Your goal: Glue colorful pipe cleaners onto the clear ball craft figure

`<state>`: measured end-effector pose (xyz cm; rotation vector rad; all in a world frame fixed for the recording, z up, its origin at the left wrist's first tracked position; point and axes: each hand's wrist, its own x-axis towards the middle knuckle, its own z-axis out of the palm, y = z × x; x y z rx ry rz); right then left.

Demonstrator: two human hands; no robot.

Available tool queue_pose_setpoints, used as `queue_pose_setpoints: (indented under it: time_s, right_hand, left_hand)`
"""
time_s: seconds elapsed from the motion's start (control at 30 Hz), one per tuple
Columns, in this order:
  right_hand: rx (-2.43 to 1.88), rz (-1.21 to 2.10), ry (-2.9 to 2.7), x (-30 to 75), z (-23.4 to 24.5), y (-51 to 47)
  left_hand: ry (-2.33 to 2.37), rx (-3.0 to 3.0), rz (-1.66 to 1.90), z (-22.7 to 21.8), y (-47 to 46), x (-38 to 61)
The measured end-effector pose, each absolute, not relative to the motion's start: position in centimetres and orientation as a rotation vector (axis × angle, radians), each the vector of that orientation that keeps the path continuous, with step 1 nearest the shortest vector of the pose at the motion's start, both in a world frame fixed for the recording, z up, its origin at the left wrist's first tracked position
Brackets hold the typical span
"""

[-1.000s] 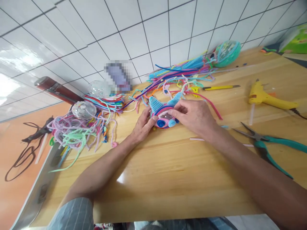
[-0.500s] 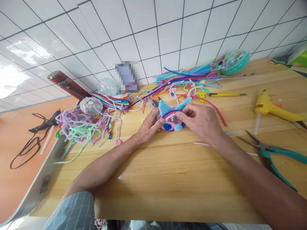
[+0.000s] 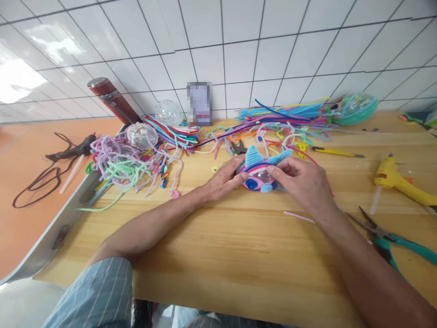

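Observation:
A clear ball (image 3: 262, 175) wrapped in pink and blue pipe cleaners sits between my hands on the wooden table. Two light-blue pointed ears stand on its top, and a dark-blue round eye and a light-blue knob show on its front. My left hand (image 3: 225, 180) grips its left side, thumb on the front and the other fingers mostly hidden behind. On the right, my right hand (image 3: 302, 180) pinches at its upper front near the right ear, thumb against the clear part. Whether a small piece is between those fingertips I cannot tell.
Pliers with teal handles (image 3: 387, 234) and a yellow glue gun (image 3: 392, 173) lie at the right, a yellow craft knife (image 3: 336, 151) behind. Tangled pipe cleaners (image 3: 119, 159), a red-brown flask (image 3: 112, 100) and clear balls (image 3: 142, 135) are at the left. A phone (image 3: 200, 104) leans against the tiled wall.
The camera view has shifted, so most things appear further right. Both hands keep their hold on the decorated ball, with little visible change in their grip.

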<state>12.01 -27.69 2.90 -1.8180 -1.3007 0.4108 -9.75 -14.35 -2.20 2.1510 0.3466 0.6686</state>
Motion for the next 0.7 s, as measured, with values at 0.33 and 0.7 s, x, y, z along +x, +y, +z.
queue_pose_setpoints:
  time_s: [0.33, 0.7]
  right_hand:
    - [-1.806, 0.472, -1.269, 11.9, 2.7, -27.7]
    - [-1.733, 0.134, -1.615, 11.8, 1.5, -27.5]
  left_hand:
    - [0.325, 2.113, 0.754, -2.9, -14.5, -9.5]
    - [0.428, 2.164, 0.833, -5.1, -14.6, -8.7]
